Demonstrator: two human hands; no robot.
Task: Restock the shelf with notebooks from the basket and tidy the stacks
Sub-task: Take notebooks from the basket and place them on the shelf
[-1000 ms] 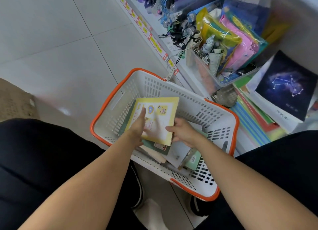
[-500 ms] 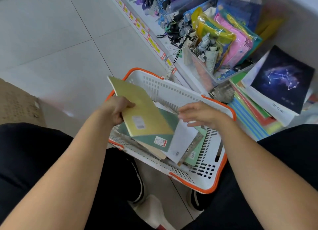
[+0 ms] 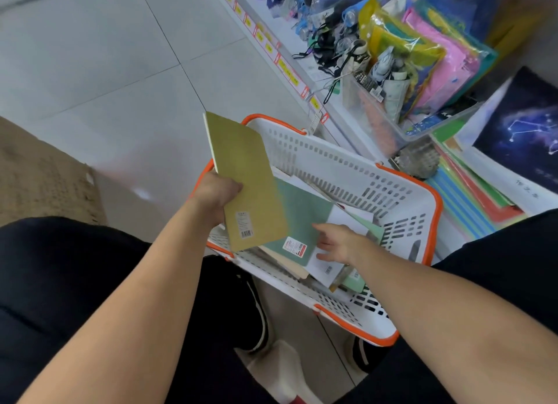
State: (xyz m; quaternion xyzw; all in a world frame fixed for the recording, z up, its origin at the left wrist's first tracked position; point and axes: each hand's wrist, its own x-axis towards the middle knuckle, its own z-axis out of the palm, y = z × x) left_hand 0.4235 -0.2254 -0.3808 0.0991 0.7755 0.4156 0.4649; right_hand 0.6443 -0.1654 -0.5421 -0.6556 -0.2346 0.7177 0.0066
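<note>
A white basket with an orange rim [image 3: 356, 168] sits on the floor between my knees. My left hand [image 3: 216, 193] grips a yellow-green notebook [image 3: 246, 183] by its left edge and holds it tilted above the basket, back cover with barcode facing me. Under it lie a green notebook [image 3: 302, 219] with a red-and-white label and several white and pale green ones. My right hand [image 3: 338, 242] reaches into the basket, fingers spread and resting on the green notebook's lower right corner. The low shelf's notebook stacks [image 3: 480, 198] lie at right, topped by a dark constellation-cover notebook [image 3: 525, 131].
A clear bin [image 3: 377, 113] of plastic pouches and small goods stands on the shelf behind the basket. Yellow price tags [image 3: 283, 65] line the shelf edge. Grey tiled floor [image 3: 120, 71] spreads to the left, with a brown mat [image 3: 39, 174] at far left. My shoes are below the basket.
My left hand lifted the yellow-green notebook out of the basket and turned it back cover up. My right hand let go of it, then dropped onto the green notebook.
</note>
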